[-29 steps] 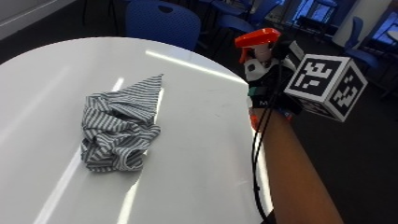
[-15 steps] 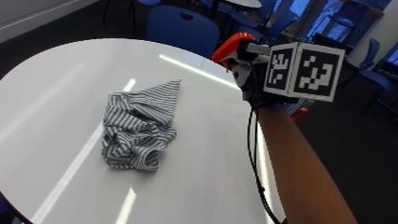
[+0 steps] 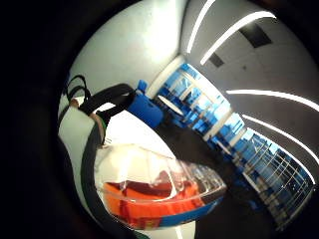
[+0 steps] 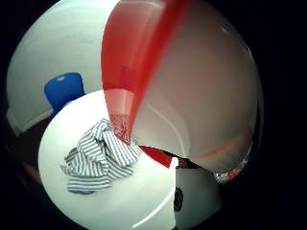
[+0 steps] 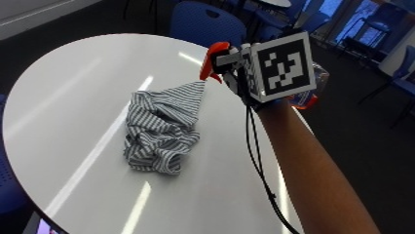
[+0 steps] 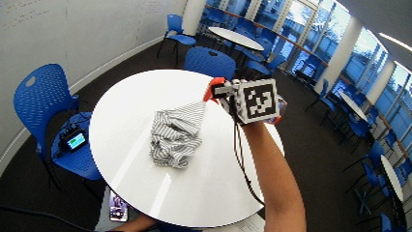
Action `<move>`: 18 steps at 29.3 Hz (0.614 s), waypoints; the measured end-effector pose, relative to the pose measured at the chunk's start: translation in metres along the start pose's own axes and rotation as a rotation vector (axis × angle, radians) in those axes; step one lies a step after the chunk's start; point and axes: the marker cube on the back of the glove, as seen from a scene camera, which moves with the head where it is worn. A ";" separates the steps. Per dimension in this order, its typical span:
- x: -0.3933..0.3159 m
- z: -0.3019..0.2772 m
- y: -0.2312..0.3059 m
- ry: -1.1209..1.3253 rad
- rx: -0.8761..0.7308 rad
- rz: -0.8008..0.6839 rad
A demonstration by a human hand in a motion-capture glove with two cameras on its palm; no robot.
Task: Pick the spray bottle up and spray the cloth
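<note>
Fingers are mostly hidden behind the glove's gear, but the right hand (image 5: 269, 100) is wrapped around the bottle (image 5: 305, 92), holding it in the air above the table's (image 5: 65, 87) far right part, red nozzle (image 5: 213, 59) pointing left toward the cloth (image 5: 162, 126). The cloth lies crumpled mid-table, with bare white surface all around it to the rim.

The outside view looks down from near the person's shoulder along the forearm onto the round white table (image 5: 71, 92) and the striped cloth (image 5: 162, 126). The wide outside view sits higher and farther back, sharing both. The thumb side palm view also faces the cloth, with the spray bottle (image 4: 192, 86) close before it; the little finger side view faces the room.
</note>
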 end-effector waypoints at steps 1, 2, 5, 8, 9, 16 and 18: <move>-0.002 -0.001 -0.002 0.015 0.008 -0.026; -0.005 -0.001 -0.003 0.028 0.016 -0.052; -0.018 -0.003 -0.005 0.061 0.041 -0.131; -0.033 -0.002 -0.002 0.078 0.047 -0.196; -0.037 -0.001 0.001 0.081 0.039 -0.214; -0.063 0.010 0.027 0.100 -0.019 -0.328; -0.068 0.012 0.034 0.132 -0.024 -0.361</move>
